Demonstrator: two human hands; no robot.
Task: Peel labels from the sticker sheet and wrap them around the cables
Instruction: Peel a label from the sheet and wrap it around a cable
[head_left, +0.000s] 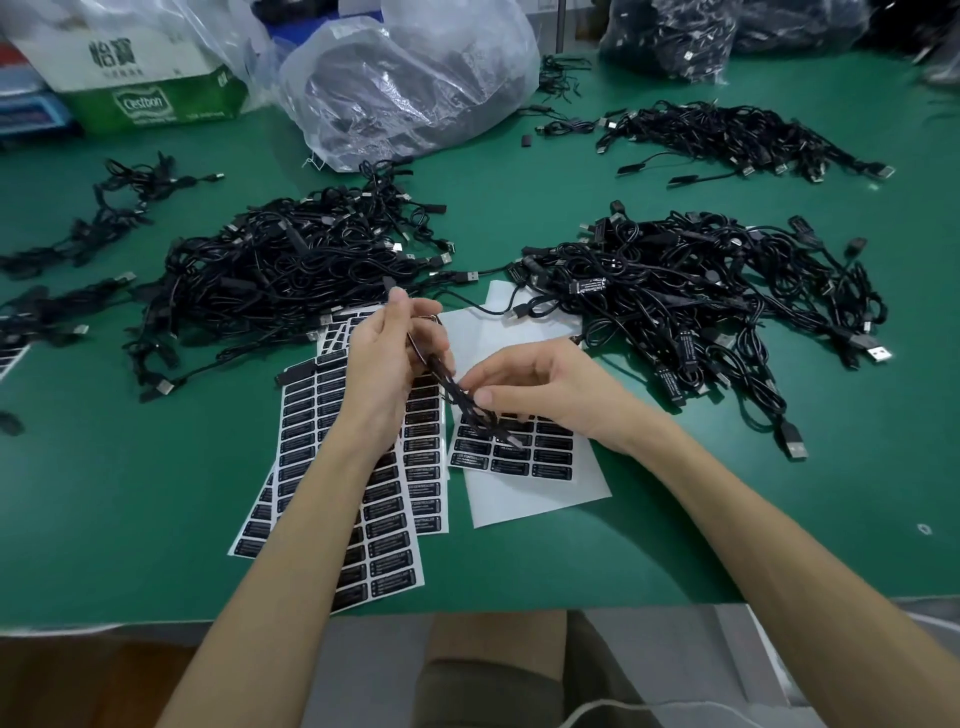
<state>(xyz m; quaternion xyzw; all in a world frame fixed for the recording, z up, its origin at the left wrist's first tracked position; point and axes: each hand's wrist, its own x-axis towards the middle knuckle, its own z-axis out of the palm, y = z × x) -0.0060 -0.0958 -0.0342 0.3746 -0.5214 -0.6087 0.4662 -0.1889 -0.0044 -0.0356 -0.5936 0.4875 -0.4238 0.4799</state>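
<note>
Your left hand (387, 364) is closed around a black cable (451, 387), held above the sticker sheets. Your right hand (540, 387) pinches the same cable lower down, thumb and forefinger on it, just over the small sticker sheet (540, 457). More sheets (384, 540) fan out under your left forearm. Cable piles (291, 265) sit left and right on the green table (675, 519).

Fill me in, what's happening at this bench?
A person is labelling black USB cables. The left hand holds one cable up, while the right hand pinches it just above a partly used sticker sheet. Full sheets lie under the left forearm. Piles sit left and right; several cables in the right pile already carry labels.
</note>
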